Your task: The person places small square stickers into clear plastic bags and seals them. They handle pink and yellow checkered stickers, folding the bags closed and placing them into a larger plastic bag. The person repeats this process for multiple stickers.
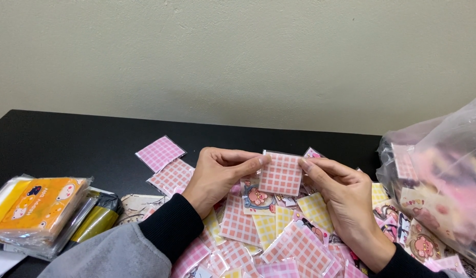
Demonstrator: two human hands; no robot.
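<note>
Soft even light, sharp focus (faint glare).

One small square packet [280, 174], salmon-pink and white checked, sealed in clear film. It is held flat-on and upright, raised just above the pile of similar checked packets [279, 231] on the table [68, 144]. It is pinched at its left and right edges.

The clear plastic bag [444, 175] runs off the right edge, its contents blurred behind the film. The bottom edge cuts the checked packets [300, 247] and both forearms. The orange pack's [40, 206] underside is hidden.
</note>
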